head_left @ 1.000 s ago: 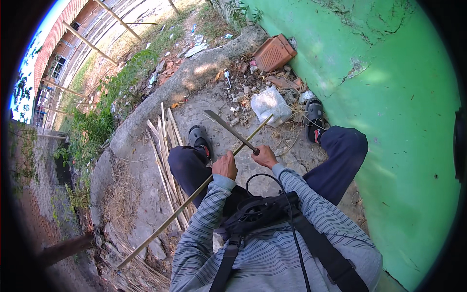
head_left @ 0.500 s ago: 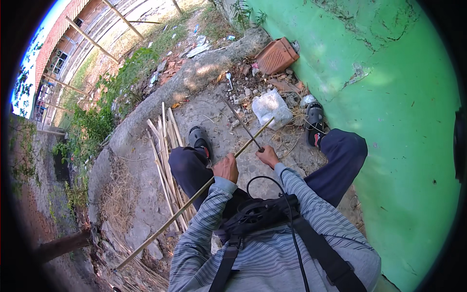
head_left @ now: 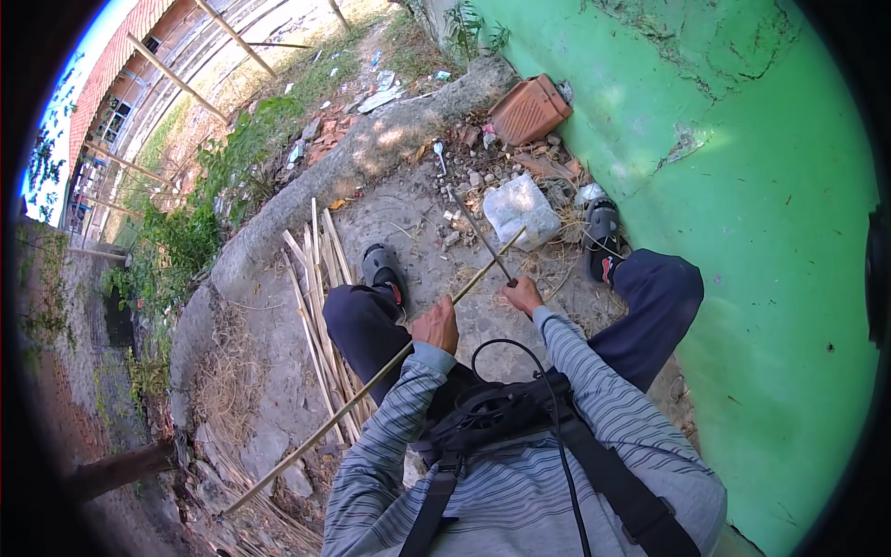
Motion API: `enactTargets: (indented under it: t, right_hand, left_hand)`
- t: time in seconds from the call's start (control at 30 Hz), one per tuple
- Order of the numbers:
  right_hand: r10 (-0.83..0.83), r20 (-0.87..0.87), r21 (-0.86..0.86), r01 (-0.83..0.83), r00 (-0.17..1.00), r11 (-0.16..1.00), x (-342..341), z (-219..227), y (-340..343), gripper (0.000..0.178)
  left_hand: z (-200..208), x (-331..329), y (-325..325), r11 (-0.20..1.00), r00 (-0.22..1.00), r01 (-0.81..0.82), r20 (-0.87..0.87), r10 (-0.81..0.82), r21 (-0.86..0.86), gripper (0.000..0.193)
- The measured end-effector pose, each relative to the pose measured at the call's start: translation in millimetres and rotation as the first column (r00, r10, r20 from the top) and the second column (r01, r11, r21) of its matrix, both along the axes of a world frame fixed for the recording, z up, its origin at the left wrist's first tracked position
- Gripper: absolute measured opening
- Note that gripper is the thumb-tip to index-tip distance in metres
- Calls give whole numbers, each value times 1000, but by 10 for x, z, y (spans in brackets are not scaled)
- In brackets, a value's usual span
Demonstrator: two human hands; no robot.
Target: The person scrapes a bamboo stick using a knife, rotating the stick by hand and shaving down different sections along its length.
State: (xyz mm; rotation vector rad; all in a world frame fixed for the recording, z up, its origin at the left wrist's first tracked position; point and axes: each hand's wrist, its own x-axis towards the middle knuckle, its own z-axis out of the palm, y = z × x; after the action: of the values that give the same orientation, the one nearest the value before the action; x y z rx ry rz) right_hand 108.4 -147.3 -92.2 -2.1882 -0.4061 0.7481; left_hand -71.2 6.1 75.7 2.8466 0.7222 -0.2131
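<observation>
My left hand (head_left: pixel 435 325) is closed around a long, thin bamboo strip (head_left: pixel 288 457). The strip slants from the lower left, past my left forearm, to a far end in front of the white block. Closed on the dark handle of a long, narrow knife (head_left: pixel 483 239) is my right hand (head_left: pixel 523 294). Its blade points away and to the left, crossing the strip beyond my left hand; whether the two touch I cannot tell. More pale bamboo strips (head_left: pixel 325 269) lie in a loose bundle beside my left foot.
A white foam-like block (head_left: pixel 522 212) lies between my feet, with rubble around it. An orange clay tile (head_left: pixel 530 109) leans by the green wall (head_left: pixel 770 306) on the right. A low concrete curb (head_left: pixel 371 148) curves along the far and left sides, with plants beyond.
My right hand has shifted slightly to the right with the knife, and the blade's tip has moved right too. My left hand and the bamboo strip have stayed nearly in place.
</observation>
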Motion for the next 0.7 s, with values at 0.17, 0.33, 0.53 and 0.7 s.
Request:
enactTargets:
  t: [0.17,0.33,0.53,0.7]
  right_hand:
    - [-14,-43,-80,10,999,997,39,-172,-20,40]
    - [-5,-31,-40,4,1000,999,-32,-121,59,40]
    - [-71,-10,44,71,997,997,-37,-67,8,39]
    - [161,111,105,-173,981,979,-234,309,207,34]
  left_hand:
    - [-19,99,5,999,994,-23,-105,19,-39,23]
    - [-382,298,116,984,983,-117,-158,96,-131,31]
    - [-465,548,37,964,974,-62,-227,2,-258,26]
    - [-398,393,21,985,995,-85,-67,75,-152,19]
